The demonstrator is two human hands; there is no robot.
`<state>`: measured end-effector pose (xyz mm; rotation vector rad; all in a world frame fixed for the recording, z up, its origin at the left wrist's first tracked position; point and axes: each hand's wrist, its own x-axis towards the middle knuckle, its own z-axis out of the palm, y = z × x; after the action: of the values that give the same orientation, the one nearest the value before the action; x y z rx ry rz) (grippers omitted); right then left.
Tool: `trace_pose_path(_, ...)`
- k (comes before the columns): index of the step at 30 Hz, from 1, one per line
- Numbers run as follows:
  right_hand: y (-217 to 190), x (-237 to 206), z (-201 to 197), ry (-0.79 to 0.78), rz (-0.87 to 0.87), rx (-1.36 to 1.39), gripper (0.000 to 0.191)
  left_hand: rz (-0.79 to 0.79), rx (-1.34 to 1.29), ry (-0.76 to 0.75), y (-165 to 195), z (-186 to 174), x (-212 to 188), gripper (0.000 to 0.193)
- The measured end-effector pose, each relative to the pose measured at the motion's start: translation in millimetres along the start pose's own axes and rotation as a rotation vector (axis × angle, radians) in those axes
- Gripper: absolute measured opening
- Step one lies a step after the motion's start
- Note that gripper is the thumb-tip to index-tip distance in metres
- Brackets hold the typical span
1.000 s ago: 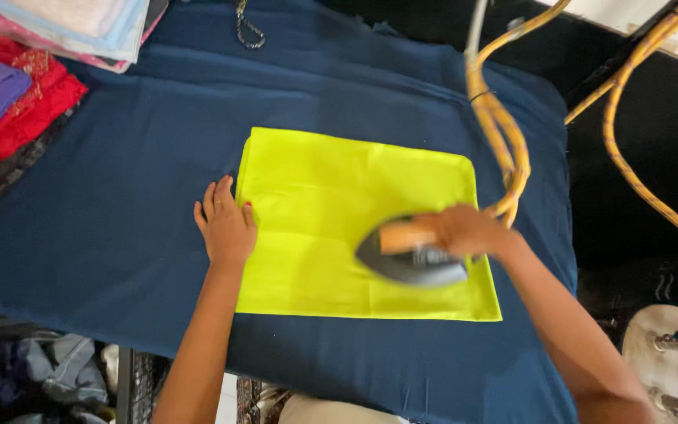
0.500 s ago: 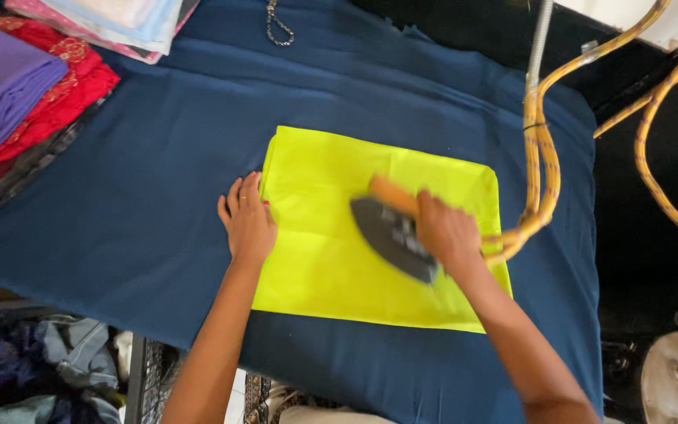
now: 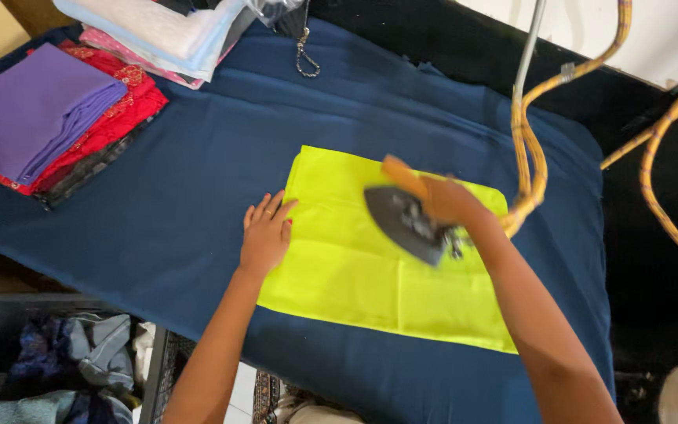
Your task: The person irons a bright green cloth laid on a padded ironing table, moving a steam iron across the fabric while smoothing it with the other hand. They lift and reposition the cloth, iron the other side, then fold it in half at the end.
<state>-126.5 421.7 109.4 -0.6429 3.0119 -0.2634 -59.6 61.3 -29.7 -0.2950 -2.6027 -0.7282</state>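
Right hand (image 3: 450, 201) closed around the wooden handle of the iron (image 3: 406, 222). The handle runs from the fist toward 10 o'clock, and the dark soleplate sits below and left of the knuckles, at about 8 o'clock from the hand. The iron looks tipped, with its dark underside partly facing the camera; can't tell whether it touches the cloth. It sits over the upper right part of the yellow cloth (image 3: 355, 275).

The yellow cloth lies flat at the middle of the blue table cover (image 3: 158, 188), a folded rectangle with faint crease lines, long side running 9 to 3 o'clock.

Left hand (image 3: 265, 233) is open, palm down, fingers spread and pointing to 12 o'clock. It rests on the cloth's left edge, fingertips on the yellow, the heel of the palm on the blue cover. It grips nothing. The iron is at 3 o'clock from this hand, near but apart.

A yellow braided cord (image 3: 529, 149) rises from beside the right wrist toward 12 o'clock; more cord loops hang at 3 o'clock off the table edge.

Purple folded cloth (image 3: 33, 118) on top of a red stack (image 3: 131, 98) at 9 to 10 o'clock on the cover. A pale blue and white stack (image 3: 166, 31) sits at 11 o'clock. A small metal chain (image 3: 305, 59) lies at 12 o'clock. Bin of crumpled clothes (image 3: 64, 361) at 7 o'clock, below the table.
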Motion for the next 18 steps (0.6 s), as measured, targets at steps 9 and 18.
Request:
trace_pose_path(9, -78, -131, -1, -0.163, -0.041, 0.088, 0.047, -0.042, -0.066, 0.031, -7, 12, -4, 0.042)
trace_pose_path(18, -101, -31, 56, 0.373, 0.182, -0.143, 0.037, -0.056, -0.061, 0.022, -4, 12, -5, 0.041)
